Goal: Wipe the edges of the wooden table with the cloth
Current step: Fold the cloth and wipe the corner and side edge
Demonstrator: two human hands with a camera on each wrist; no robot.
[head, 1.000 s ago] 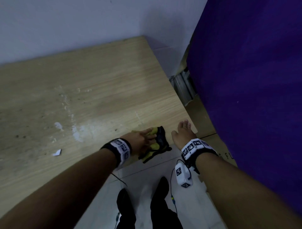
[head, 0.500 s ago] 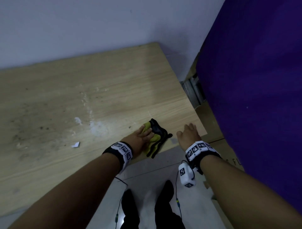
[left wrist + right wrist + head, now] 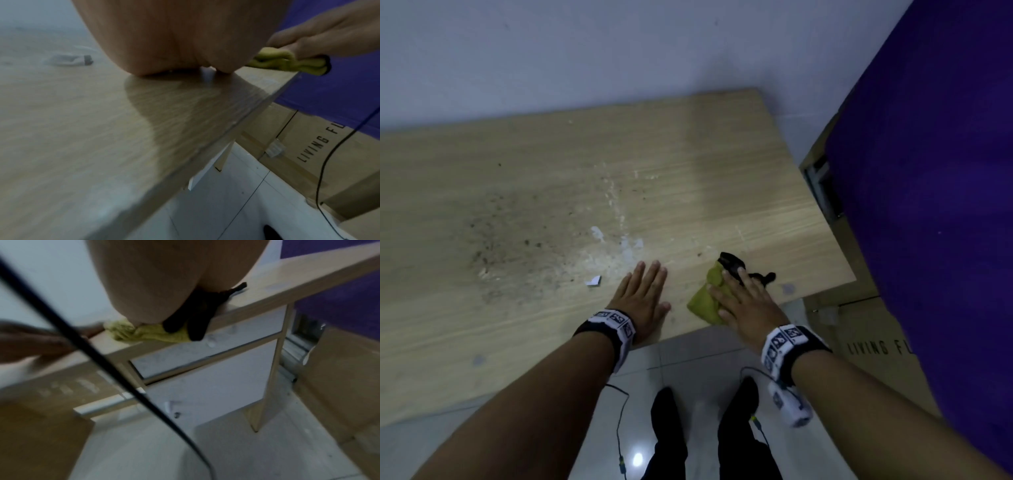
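From the head view, two hands are lying on the wooden table (image 3: 524,212), near its front edge: the left hand (image 3: 642,298) is resting flat with fingers straight and spread, holding nothing, and the right hand (image 3: 748,301) is pressing flat, fingers straight, on the one cloth (image 3: 705,298), a yellow-green and black bundle sitting close to the front right corner. Much of the cloth is hiding under that palm, so only its yellow end and a black end are showing. One small white paper scrap (image 3: 593,281) is lying just left of the left hand, among white smears and dark specks too fine to count. A cardboard box (image 3: 873,346) is standing beside the table, its lettering cut off by a purple fabric (image 3: 928,171). From the left wrist view, the left hand (image 3: 174,35) is filling the top as a blurred mass with its fingers out of sight, its heel touching the table (image 3: 82,129); the right hand (image 3: 329,35) is lying over the cloth (image 3: 287,64) at the edge. From the right wrist view, everything is blurring; the right hand (image 3: 164,280) is covering the cloth (image 3: 148,334), which is slightly overhanging the table (image 3: 267,293) edge, and one black cable (image 3: 102,358) is crossing the frame.
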